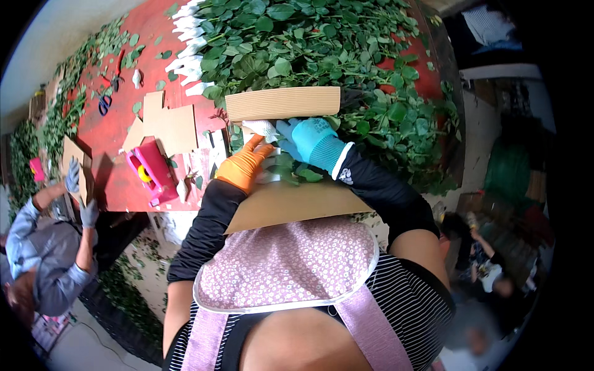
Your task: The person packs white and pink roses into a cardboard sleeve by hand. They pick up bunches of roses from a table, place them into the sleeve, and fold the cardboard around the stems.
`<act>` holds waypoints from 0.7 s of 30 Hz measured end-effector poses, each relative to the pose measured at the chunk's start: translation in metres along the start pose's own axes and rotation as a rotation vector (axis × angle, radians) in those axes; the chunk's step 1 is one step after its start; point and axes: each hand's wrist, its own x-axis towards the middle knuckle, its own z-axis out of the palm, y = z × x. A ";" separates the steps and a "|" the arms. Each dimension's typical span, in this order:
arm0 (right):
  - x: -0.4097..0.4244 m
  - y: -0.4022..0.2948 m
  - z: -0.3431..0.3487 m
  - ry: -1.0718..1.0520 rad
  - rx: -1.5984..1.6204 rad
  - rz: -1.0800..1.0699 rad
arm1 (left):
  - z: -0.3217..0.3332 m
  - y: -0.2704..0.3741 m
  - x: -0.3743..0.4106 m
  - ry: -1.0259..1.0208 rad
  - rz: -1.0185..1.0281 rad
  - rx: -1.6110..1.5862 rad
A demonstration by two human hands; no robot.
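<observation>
My left hand (246, 162), in an orange glove, has its fingertips at a flower head in a white net sleeve (261, 129). Close on the other side, my right hand (311, 141) in a teal glove has its fingers at the base of that flower head; whether they pinch its stem is hard to see. Both hands are over a cardboard wrapper, whose flat front part (301, 204) lies against the apron and whose corrugated far part (283, 104) stands up. Leaves (297, 172) and white-covered pieces lie between these parts, partly hidden by my hands.
Leafy rose stems with netted heads (189, 48) are piled on the red table (162, 104). Left are cut cardboard pieces (169, 127), a pink tape dispenser (152, 174), scissors (105, 105) and a loose netted head (183, 190). A gloved co-worker (51, 255) holds cardboard at far left.
</observation>
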 end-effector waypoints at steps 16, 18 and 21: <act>-0.009 0.019 -0.010 -0.070 0.226 -0.071 | 0.013 -0.017 -0.003 0.332 -0.200 -1.005; -0.010 0.022 -0.005 -0.060 0.208 -0.086 | 0.022 -0.011 -0.003 0.377 -0.137 -1.194; -0.015 0.021 -0.006 -0.002 0.192 -0.112 | 0.024 -0.002 -0.001 0.436 -0.131 -1.226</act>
